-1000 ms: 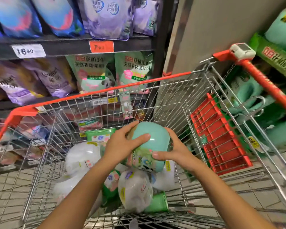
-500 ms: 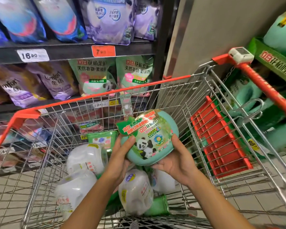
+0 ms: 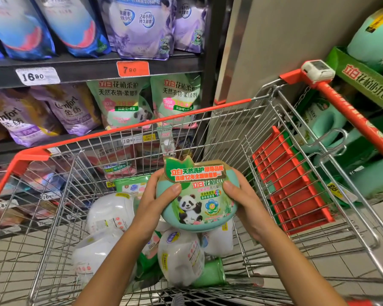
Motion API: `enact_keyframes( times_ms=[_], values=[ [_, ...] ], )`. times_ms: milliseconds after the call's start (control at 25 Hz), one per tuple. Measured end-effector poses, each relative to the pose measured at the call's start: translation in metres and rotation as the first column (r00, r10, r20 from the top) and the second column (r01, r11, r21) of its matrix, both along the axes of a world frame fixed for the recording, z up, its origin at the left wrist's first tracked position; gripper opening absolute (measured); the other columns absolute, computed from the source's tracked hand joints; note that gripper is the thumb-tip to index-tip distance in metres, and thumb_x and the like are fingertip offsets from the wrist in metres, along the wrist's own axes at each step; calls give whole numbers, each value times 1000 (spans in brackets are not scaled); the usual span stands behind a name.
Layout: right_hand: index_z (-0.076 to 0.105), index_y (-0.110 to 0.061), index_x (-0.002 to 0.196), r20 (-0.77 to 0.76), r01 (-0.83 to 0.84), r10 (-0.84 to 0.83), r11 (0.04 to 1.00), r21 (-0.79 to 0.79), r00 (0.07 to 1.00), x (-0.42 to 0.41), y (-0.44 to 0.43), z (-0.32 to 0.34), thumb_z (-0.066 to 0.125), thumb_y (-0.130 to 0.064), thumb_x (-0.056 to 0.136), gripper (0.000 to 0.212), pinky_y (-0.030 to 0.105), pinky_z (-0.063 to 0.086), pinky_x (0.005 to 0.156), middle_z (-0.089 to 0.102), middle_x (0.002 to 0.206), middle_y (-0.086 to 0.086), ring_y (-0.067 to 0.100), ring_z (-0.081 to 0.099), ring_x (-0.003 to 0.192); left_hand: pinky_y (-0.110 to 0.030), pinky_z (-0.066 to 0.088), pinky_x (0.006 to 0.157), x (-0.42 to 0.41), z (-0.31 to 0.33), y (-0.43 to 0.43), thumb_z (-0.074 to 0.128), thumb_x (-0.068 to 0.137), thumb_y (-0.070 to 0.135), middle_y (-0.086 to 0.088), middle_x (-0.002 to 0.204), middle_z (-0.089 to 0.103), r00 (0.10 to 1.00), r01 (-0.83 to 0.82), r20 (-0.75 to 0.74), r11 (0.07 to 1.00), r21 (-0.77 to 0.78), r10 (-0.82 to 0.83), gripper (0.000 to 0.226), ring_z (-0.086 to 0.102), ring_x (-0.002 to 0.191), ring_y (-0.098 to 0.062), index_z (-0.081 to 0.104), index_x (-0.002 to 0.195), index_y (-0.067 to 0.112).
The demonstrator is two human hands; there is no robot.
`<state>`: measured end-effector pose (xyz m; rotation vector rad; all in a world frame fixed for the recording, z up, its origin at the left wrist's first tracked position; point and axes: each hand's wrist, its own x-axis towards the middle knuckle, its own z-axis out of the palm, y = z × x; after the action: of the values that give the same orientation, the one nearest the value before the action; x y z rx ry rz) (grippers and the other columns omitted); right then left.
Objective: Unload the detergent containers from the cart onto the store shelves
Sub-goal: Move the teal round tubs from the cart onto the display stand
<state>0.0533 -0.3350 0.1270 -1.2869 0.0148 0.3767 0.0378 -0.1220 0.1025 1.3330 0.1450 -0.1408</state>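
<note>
Round teal container (image 3: pixel 197 199) is held above the pile in the cart (image 3: pixel 142 127), clear of the items beneath it. It is gripped from both sides. The left hand (image 3: pixel 157 195) is set on its left edge and the right hand (image 3: pixel 243 199) on its right edge, each thumb laid across the label. The hands are kept apart by the container's width, and both are clamped on it.

Change noted: a second ago this container was held low against the pile, plain teal side up. It has since been raised and turned so that the panda label is faced toward the camera. By half a second ago the turn was made. Since then it has been lifted slightly higher and squared up.

Left in the cart:
- white containers (image 3: pixel 111 213)
- another white one (image 3: pixel 179 255) directly below the held item
- a green cylinder (image 3: pixel 210 274) laid on its side
- a green-and-white box (image 3: pixel 133 186) at the back

Unloading is judged far from finished.

Matching teal stock is seen on the green display (image 3: pixel 363 76) to the right, beyond the cart handle (image 3: pixel 349 120). The shelves (image 3: pixel 93 69) ahead are filled with pouches, not tubs. The right display is therefore judged the likely destination, and a carry over the handle would be needed. The smooth rounded shell could be dropped if one hand is released early.
</note>
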Motion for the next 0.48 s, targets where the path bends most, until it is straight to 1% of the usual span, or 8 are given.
enact_keyframes(
  times_ms=[40, 160, 240, 360, 440, 480],
  values=[
    [53, -18, 128, 5, 14, -14, 1000, 4, 1000, -3, -2, 1, 72, -32, 74, 59, 33, 57, 80, 67, 120, 14, 31, 66, 106, -26, 58, 72, 0, 3, -3, 72, 60, 53, 2, 113, 71, 1000, -7, 7, 1000, 3, 7, 52, 71, 98, -19, 59, 110, 49],
    [53, -16, 130, 16, 69, -69, 997, 28, 997, -11, -8, 10, 66, -28, 79, 53, 34, 57, 79, 66, 121, 16, 32, 66, 107, -25, 57, 70, 0, 7, -14, 71, 62, 54, -5, 114, 70, 1000, 0, 27, 1000, -11, 0, 59, 71, 97, -22, 58, 117, 35],
    [54, -16, 129, 30, 121, -122, 992, 24, 992, -20, -12, 16, 66, -28, 80, 52, 35, 58, 79, 66, 120, 16, 33, 66, 107, -24, 57, 69, 2, 13, -21, 70, 66, 50, -4, 110, 72, 997, 56, 59, 998, -28, -54, 54, 72, 95, -21, 60, 116, 32],
    [56, -19, 125, 58, 259, -259, 966, 10, 964, -39, -18, 29, 66, -30, 79, 48, 34, 59, 76, 69, 116, 13, 32, 68, 103, -20, 56, 68, 7, 26, -32, 69, 74, 39, -2, 108, 74, 987, 138, 96, 989, -52, -132, 45, 72, 94, -18, 62, 118, 29],
    [57, -21, 124, 85, 356, -355, 934, 7, 931, -55, -22, 39, 66, -31, 80, 47, 34, 59, 78, 69, 116, 12, 32, 68, 103, -20, 56, 67, 11, 36, -41, 70, 73, 40, -2, 107, 74, 972, 213, 116, 976, -50, -206, 50, 72, 93, -16, 61, 120, 27],
    [57, -22, 123, 96, 403, -402, 915, 10, 911, -62, -24, 44, 67, -32, 79, 46, 33, 59, 78, 70, 116, 11, 31, 68, 102, -20, 56, 66, 12, 41, -47, 71, 68, 44, -1, 106, 74, 961, 253, 131, 966, -49, -244, 58, 72, 92, -15, 60, 122, 26]
  ],
)
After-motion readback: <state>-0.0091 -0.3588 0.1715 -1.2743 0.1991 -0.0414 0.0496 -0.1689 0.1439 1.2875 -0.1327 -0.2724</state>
